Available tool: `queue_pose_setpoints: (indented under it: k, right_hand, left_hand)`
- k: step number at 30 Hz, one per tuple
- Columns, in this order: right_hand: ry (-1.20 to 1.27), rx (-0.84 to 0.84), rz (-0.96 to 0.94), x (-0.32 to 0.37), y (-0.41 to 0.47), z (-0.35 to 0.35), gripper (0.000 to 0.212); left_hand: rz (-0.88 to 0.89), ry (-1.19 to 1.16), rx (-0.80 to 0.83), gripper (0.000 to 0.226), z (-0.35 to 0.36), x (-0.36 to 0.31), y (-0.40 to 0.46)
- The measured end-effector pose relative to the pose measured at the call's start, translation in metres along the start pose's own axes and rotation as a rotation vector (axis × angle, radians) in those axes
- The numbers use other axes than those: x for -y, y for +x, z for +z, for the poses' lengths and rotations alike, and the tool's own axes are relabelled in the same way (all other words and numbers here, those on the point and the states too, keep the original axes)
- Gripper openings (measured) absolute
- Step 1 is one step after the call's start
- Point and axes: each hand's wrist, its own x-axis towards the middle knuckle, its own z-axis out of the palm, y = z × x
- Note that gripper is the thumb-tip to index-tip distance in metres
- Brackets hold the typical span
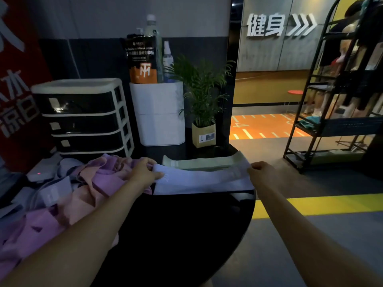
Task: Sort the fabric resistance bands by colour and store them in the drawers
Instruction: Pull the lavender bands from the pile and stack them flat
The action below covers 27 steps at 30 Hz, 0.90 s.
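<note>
A pale blue fabric band (202, 180) is stretched flat across the black round table (186, 224). My left hand (145, 171) pinches its left end and my right hand (260, 171) pinches its right end. Just behind it lies a light green band (202, 161), flat on the table. A loose heap of purple, peach and pale blue bands (62, 195) covers the table's left side. The drawer unit (83, 117), white-framed with dark drawers, stands at the back left with all drawers closed.
A white bin (159, 114) holding a pouch and bottles stands beside the drawers. A small potted plant (204, 112) sits to its right. A black metal rack (335, 96) stands on the floor at far right. The table's right edge is close to my right hand.
</note>
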Motion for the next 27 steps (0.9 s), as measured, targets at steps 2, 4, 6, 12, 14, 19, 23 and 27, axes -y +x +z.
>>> queue_pose_setpoints:
  k: [2, 4, 6, 12, 14, 19, 23, 27]
  right_hand:
    - [-0.087, -0.007, -0.024, -0.010, 0.002, 0.003, 0.008]
    - [-0.150, -0.013, -0.054, -0.018, 0.003, 0.005, 0.015]
    - [-0.186, -0.033, -0.062, -0.024, 0.002, 0.007, 0.019]
    - [-0.251, -0.054, -0.098, -0.033, -0.005, 0.010, 0.013]
    - [-0.305, -0.083, -0.133, -0.034, -0.007, 0.012, 0.018]
    - [-0.438, -0.051, -0.273, -0.018, -0.029, 0.026, 0.030]
    - [-0.383, 0.212, -0.439, -0.006, -0.055, 0.052, 0.027]
    - [-0.437, 0.316, -0.539, -0.011, -0.069, 0.068, 0.026]
  left_hand:
    - [0.023, 0.027, -0.050, 0.029, 0.010, 0.007, 0.001]
    - [0.052, 0.065, -0.076, 0.027, 0.017, 0.012, 0.000]
    - [0.077, 0.109, -0.098, 0.025, 0.023, 0.018, 0.001]
    - [0.066, 0.158, -0.114, 0.032, 0.032, 0.033, -0.006]
    - [0.091, 0.146, -0.118, 0.034, 0.034, 0.034, -0.009]
    - [0.193, 0.183, -0.106, 0.044, 0.034, 0.044, -0.020]
    - [0.226, 0.225, -0.098, 0.053, 0.033, 0.054, -0.031]
    - [0.257, 0.227, -0.113, 0.053, 0.031, 0.059, -0.037]
